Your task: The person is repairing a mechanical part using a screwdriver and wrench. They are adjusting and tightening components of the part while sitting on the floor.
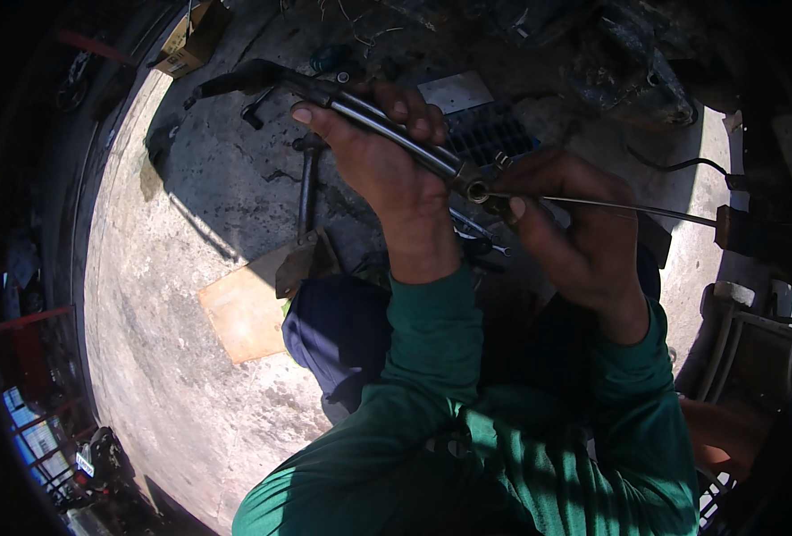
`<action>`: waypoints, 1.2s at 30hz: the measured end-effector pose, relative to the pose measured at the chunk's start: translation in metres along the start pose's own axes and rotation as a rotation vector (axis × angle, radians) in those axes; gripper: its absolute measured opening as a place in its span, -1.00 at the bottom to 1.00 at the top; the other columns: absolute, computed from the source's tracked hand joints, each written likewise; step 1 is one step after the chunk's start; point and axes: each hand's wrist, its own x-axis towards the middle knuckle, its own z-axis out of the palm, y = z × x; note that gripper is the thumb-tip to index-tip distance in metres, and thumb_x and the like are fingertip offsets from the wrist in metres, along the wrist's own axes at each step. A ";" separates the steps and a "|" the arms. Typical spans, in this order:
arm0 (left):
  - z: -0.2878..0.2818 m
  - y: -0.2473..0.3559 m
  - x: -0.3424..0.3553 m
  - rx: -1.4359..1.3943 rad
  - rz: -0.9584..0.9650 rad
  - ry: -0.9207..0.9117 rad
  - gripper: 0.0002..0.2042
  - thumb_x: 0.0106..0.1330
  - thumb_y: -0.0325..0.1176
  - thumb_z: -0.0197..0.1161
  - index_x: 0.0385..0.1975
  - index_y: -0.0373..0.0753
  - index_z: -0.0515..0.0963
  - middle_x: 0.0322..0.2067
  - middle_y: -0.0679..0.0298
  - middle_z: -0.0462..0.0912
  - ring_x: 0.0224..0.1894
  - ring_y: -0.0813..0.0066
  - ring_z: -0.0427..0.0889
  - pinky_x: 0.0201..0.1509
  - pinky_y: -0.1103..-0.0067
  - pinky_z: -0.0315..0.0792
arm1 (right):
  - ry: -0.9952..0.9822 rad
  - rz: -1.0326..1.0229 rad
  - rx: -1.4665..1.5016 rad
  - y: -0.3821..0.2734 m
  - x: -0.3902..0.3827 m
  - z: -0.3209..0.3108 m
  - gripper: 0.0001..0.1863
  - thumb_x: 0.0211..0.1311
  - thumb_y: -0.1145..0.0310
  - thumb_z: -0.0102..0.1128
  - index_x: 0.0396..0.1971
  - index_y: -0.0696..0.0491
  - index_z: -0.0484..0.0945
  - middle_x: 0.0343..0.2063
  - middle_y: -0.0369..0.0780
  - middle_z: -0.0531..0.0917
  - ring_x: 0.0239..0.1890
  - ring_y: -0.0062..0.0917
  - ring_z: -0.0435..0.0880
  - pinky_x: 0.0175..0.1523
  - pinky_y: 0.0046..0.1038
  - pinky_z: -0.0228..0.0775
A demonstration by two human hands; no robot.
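My left hand [382, 161] grips a polished metal cylinder [391, 134] that slants from upper left to lower right, with a dark angled fitting at its upper end. At its lower end is an eye fitting [478, 189]. My right hand [574, 232] is closed on that end, thumb tip just below the eye. A thin metal rod [646, 209] runs right from behind this hand toward a dark block. Below the cylinder lie a metal tube with a bracket [307, 183] and some wrenches [481, 232].
A tan board [239, 326] lies on the concrete floor [163, 393] left of my knee. A cardboard box [186, 45], a dark tray [494, 132], a metal plate [456, 92] and dirty metal parts [637, 71] sit farther off. A metal frame [726, 348] stands at right, near a bare limb.
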 end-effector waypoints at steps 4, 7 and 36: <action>-0.001 0.002 0.003 -0.049 -0.044 0.052 -0.32 0.40 0.49 -0.30 -0.37 -0.09 0.36 -0.64 0.36 0.35 -0.70 0.52 0.35 -0.70 0.60 0.25 | -0.017 0.001 -0.007 -0.001 -0.001 -0.001 -0.89 0.19 0.63 0.22 -0.28 0.23 0.63 -0.30 -0.09 0.73 -0.28 -0.43 0.73 -0.16 -0.44 0.53; -0.002 0.002 0.003 -0.036 -0.041 0.058 -0.33 0.40 0.48 -0.31 -0.40 -0.08 0.36 -0.64 0.37 0.36 -0.69 0.52 0.36 -0.69 0.60 0.25 | -0.041 -0.052 -0.066 -0.005 0.001 -0.002 -0.88 0.21 0.63 0.22 -0.26 0.23 0.64 -0.28 -0.09 0.73 -0.28 -0.44 0.73 -0.16 -0.44 0.54; 0.001 -0.003 0.001 0.023 -0.040 0.069 -0.34 0.39 0.48 -0.28 -0.39 -0.08 0.34 -0.64 0.35 0.36 -0.69 0.51 0.37 -0.67 0.59 0.29 | -0.093 -0.086 -0.119 0.002 0.006 -0.007 -0.88 0.14 0.63 0.24 -0.30 0.20 0.63 -0.30 -0.08 0.72 -0.27 -0.34 0.76 -0.16 -0.40 0.57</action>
